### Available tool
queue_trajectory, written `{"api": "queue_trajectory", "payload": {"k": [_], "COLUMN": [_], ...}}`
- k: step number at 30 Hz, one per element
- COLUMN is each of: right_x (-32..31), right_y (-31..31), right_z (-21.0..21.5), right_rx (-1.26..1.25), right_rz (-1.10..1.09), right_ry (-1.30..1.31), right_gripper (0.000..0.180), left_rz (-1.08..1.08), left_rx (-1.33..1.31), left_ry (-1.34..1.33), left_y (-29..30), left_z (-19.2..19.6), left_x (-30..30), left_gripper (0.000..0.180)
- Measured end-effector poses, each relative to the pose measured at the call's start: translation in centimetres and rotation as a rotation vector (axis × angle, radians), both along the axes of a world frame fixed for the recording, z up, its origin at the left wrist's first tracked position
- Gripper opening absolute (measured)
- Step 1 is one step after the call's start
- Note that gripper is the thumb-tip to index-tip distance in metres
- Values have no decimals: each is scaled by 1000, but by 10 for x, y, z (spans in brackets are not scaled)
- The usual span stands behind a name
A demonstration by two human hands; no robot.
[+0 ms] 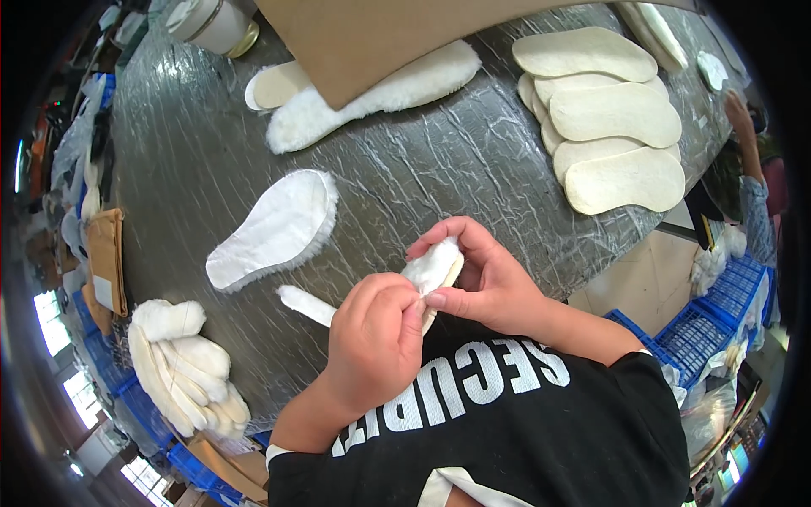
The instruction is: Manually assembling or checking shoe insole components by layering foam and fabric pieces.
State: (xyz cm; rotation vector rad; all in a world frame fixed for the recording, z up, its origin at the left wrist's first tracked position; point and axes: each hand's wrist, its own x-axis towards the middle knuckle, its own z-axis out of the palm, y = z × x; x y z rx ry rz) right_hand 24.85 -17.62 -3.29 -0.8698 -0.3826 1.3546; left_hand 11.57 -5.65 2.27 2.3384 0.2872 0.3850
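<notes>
Close to my chest, both hands grip a fluffy white fleece insole with a cream layer along its edge. My left hand is closed, its fingers pinching the near part. My right hand wraps round the other end, its thumb pressed on the edge. Beyond my left knuckles a narrow white fleece end sticks out; I cannot tell whether it belongs to the held insole. Farther left on the table lies a single white insole, smooth face up with fluff round its rim.
Cream insoles overlap in a stack at the far right. A brown board partly covers fleece insoles. Fleece insoles are piled at the left edge. Blue baskets stand beyond the table, near another person's arm.
</notes>
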Motion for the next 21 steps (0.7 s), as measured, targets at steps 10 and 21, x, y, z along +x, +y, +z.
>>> {"api": "queue_trajectory", "payload": {"k": [10, 21], "right_x": [-1, 0], "right_y": [-2, -3], "right_z": [-8, -18], "right_rx": [64, 98], "right_rz": [-35, -61], "right_ry": [-5, 0], "right_gripper": [48, 64], "left_rz": [60, 18], "left_rx": [-103, -16], "left_ry": [5, -21], "left_y": [-2, 0], "left_z": [-1, 1], "left_x": [2, 1], "left_gripper": [10, 15]}}
